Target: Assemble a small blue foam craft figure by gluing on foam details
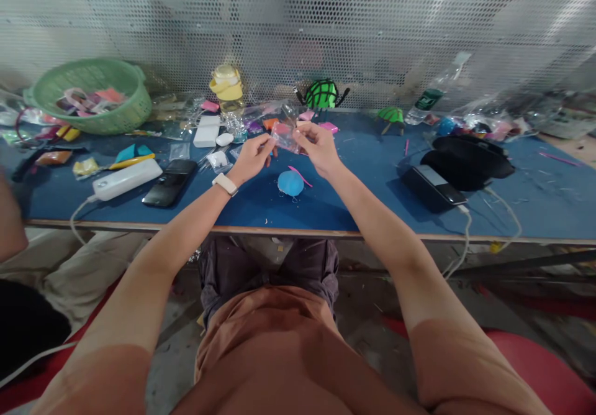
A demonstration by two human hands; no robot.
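Just nearer than the grip, a blue rounded piece (290, 183) lies on the desk (251, 211), a slim pink tool (305, 181) against or just beside it; best left undisturbed. The left grip (254, 158) and right grip (319, 146) both look pinched on a clear plastic bag (285, 139), stretched between them; light, even tension from close fingertips should suit such thin film. Just beyond the grip sits a green-and-black netted item (321, 94), so short pulls seem safer.
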